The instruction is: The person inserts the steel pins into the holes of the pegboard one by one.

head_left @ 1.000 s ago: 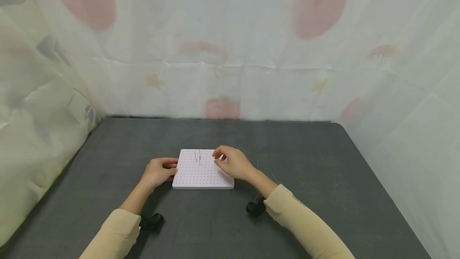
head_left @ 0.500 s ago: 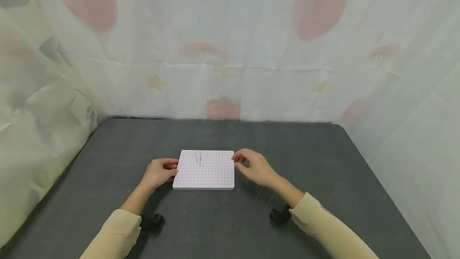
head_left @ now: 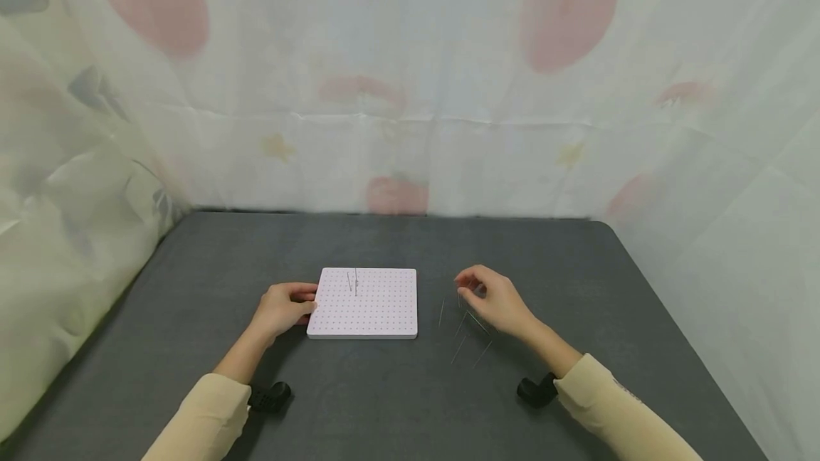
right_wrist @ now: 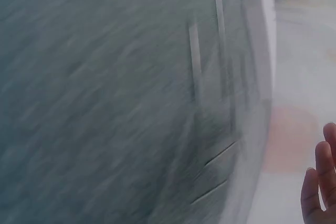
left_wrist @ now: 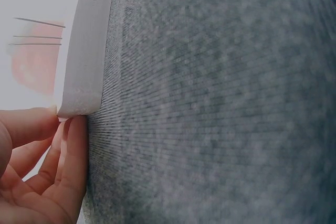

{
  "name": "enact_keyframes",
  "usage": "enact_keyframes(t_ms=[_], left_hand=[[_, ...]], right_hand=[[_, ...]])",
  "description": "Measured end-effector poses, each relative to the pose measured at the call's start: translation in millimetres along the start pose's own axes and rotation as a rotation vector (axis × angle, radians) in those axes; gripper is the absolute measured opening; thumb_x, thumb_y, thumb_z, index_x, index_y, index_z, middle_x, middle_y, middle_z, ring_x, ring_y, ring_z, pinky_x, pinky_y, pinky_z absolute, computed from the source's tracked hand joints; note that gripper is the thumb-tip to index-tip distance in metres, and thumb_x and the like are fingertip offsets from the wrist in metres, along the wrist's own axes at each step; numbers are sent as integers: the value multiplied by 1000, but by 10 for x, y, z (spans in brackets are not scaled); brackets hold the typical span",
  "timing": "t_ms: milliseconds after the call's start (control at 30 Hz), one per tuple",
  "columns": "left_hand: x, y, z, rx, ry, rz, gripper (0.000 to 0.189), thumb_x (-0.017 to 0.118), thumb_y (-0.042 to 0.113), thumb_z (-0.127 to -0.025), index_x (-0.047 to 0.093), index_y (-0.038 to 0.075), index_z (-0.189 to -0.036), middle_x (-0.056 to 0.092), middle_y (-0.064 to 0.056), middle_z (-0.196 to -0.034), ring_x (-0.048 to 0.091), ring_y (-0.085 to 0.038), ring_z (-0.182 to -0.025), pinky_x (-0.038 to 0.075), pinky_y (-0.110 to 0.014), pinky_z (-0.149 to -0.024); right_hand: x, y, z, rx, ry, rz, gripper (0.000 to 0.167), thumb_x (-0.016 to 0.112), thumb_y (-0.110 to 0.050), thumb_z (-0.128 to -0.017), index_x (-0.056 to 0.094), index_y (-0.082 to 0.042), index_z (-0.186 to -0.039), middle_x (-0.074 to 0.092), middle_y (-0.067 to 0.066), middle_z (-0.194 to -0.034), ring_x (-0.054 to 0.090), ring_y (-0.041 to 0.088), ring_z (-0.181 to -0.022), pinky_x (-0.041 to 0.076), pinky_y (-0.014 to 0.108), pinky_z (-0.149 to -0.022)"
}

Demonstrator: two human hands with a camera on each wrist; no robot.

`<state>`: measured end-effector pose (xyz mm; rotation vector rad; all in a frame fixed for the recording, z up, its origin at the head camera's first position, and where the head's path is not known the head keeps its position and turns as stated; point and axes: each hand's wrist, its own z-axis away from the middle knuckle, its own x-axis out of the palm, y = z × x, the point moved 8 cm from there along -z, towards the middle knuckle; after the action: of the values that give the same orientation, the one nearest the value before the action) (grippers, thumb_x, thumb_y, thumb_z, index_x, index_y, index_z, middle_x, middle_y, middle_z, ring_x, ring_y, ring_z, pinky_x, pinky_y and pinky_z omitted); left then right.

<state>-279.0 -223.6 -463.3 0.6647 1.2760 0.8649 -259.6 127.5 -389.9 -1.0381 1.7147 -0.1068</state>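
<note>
A white pegboard (head_left: 365, 315) dotted with small holes lies on the dark table. My left hand (head_left: 280, 308) holds its left edge, and the left wrist view shows thumb and fingers pinching a corner of the board (left_wrist: 86, 45). Three thin metal pins (left_wrist: 38, 37) stand in the board, toward its far left part in the head view. Right of the board, my right hand (head_left: 496, 297) hovers over several loose thin pins (head_left: 458, 349) on the table. Its fingers (right_wrist: 326, 174) are bent loosely, and I see nothing between them.
The grey-black table (head_left: 307, 240) reaches back to a pale hanging curtain (head_left: 480, 91) with fruit prints. More of this cloth (head_left: 70, 255) hangs along the left side. Black wrist devices (head_left: 537, 391) sit below both sleeves.
From over the board's right part, my right hand has moved right to above the loose pins, uncovering the board. The left hand and the board have stayed in place.
</note>
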Motion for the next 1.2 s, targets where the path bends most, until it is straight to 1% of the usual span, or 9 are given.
enact_keyframes(t_ms=[167, 300, 400, 533, 633, 800, 900, 1067, 1200], left_hand=[[-2, 7, 2, 3, 3, -5, 38, 60, 3, -85, 56, -1, -123, 60, -16, -102, 62, -16, -79, 57, -31, -65], [-2, 4, 0, 2, 5, -1, 38, 60, 3, -85, 57, -1, -122, 60, -16, -102, 62, -16, -79, 57, -31, -65], [-7, 5, -2, 0, 5, 6, 38, 60, 3, -84, 57, -1, -122, 60, -15, -102, 62, -16, -79, 57, -30, -65], [-12, 8, -1, 1, 5, 7, 38, 60, 3, -84, 57, -1, -122, 60, -15, -102, 62, -16, -79, 57, -30, -65], [-12, 9, 2, 1, 3, 8, 38, 60, 3, -84, 57, -1, -122, 60, -16, -101, 62, -16, -79, 57, -30, -65], [-10, 4, 2, -2, 3, 16, 38, 61, 3, -84, 57, -1, -122, 60, -15, -101, 62, -15, -78, 57, -30, -65], [-5, 0, 2, -2, 2, 14, 38, 60, 3, -84, 57, -1, -122, 60, -15, -101, 62, -15, -79, 57, -30, -65], [5, -7, -1, -5, 3, 6, 38, 60, 3, -85, 57, -1, -122, 60, -15, -101, 62, -15, -79, 57, -31, -65], [8, -6, -4, -7, 3, 5, 38, 60, 4, -85, 57, -1, -122, 60, -15, -102, 62, -15, -79, 57, -31, -65]], right_hand=[[-26, 171, 118, 44, -20, 17, 17, 65, -12, -85, 63, -9, -102, 61, -7, -94, 56, 7, -80, 49, 27, -67], [-46, 289, 205, 76, -40, 21, 18, 66, -13, -85, 63, -9, -103, 61, -7, -93, 56, 7, -80, 50, 29, -67], [-63, 368, 266, 110, -62, 20, 19, 66, -14, -85, 64, -9, -103, 60, -7, -92, 56, 8, -81, 50, 30, -68], [-66, 472, 330, 165, -103, 22, 20, 66, -17, -85, 64, -10, -104, 60, -6, -94, 56, 9, -83, 50, 28, -72], [-57, 531, 362, 190, -124, 36, 19, 67, -17, -84, 64, -10, -102, 61, -5, -93, 56, 8, -81, 50, 26, -71], [-18, 576, 402, 186, -157, 80, 17, 69, -17, -82, 64, -12, -98, 59, -6, -85, 52, 7, -74, 46, 23, -64], [10, 582, 422, 173, -178, 100, 16, 70, -19, -81, 64, -13, -95, 57, -7, -83, 49, 6, -71, 43, 22, -62], [25, 603, 437, 171, -182, 123, 16, 71, -20, -80, 63, -15, -92, 55, -5, -82, 46, 6, -70, 41, 23, -60], [45, 618, 437, 173, -202, 146, 16, 72, -20, -79, 61, -16, -90, 53, -5, -83, 46, 7, -73, 41, 25, -62]])
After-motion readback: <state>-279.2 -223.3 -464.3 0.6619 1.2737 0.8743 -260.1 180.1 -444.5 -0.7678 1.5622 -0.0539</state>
